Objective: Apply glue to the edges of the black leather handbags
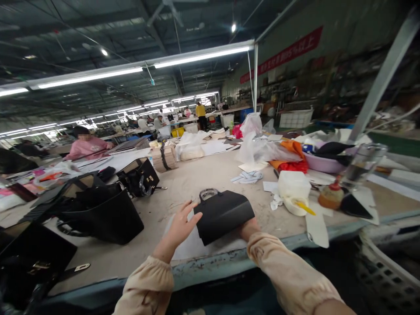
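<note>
A small black handbag (222, 214) with a clear handle lies on a pale sheet at the near edge of the worktable (197, 179). My left hand (180, 227) rests beside its left edge, fingers stretched out and touching the bag. My right hand (248, 228) is tucked under the bag's right lower corner; its fingers are hidden by the bag. Both arms wear beige sleeves.
Larger black bags (101, 210) stand at the left, another black bag (139, 177) behind them. A white tub (293, 186), a glue bottle (331, 194), plastic bags and an orange cloth (292, 155) crowd the right. Other people work at far tables. A white crate (387, 267) sits lower right.
</note>
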Motion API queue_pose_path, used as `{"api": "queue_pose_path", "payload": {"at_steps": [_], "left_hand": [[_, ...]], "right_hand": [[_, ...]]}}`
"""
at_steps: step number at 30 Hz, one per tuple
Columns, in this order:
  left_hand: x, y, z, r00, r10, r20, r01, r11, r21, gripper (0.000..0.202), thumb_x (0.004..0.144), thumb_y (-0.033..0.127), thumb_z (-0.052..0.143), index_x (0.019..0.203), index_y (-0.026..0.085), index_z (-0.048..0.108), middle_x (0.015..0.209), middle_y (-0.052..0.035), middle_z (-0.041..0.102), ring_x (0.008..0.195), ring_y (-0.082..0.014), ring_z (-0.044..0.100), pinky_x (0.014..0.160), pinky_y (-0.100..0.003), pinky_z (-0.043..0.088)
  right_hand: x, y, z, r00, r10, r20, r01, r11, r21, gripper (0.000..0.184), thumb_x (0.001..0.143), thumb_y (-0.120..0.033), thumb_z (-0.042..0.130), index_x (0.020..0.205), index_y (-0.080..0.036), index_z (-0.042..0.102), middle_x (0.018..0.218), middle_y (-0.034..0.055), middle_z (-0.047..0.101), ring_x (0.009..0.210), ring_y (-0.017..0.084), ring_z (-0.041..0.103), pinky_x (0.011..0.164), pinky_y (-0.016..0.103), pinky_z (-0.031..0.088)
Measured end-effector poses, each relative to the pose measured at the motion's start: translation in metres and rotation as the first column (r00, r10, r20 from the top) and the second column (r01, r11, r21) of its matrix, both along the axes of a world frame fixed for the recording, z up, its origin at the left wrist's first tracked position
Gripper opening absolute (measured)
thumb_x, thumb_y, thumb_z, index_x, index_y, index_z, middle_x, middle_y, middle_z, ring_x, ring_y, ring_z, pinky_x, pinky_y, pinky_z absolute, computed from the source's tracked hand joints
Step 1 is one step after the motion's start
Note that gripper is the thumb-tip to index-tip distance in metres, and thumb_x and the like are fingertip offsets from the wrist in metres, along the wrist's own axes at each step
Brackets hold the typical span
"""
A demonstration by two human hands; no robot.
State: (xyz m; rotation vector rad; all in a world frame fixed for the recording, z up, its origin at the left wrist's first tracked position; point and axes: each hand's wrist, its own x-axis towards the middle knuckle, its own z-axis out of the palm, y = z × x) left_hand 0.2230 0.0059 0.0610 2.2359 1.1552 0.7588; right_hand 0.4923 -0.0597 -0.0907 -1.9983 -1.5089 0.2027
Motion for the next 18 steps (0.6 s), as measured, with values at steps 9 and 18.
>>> {"api": "queue_pose_path", "payload": {"at_steps": [9,18], "left_hand": [[0.018,-0.021,-0.078,0.752,0.52,0.405,-0.024,0.636,-0.772,0.053,0.08,0.035,0.067,0.127,0.013,0.054,0.117,-0.015,0.064,0.108,-0.0247,0.062,0.086,-0.031,0.05],[0.031,-0.015,-0.091,0.511,0.704,0.494,0.12,0.51,-0.852,0.05,0.081,0.018,0.061,0.129,0.017,0.047,0.108,-0.0092,0.07,0.101,-0.0196,0.067,0.082,-0.025,0.053]], "right_hand": [[0.01,-0.008,0.011,0.991,-0.067,-0.113,0.071,0.997,0.039,0.049,0.073,-0.013,0.051,0.12,-0.01,0.063,0.117,0.0143,0.066,0.112,0.031,0.06,0.095,0.035,0.047],[0.03,-0.019,0.031,0.974,0.076,-0.212,-0.023,0.97,0.241,0.046,0.077,-0.011,0.042,0.117,-0.015,0.063,0.128,0.0123,0.059,0.123,0.025,0.053,0.104,0.045,0.042]]}}
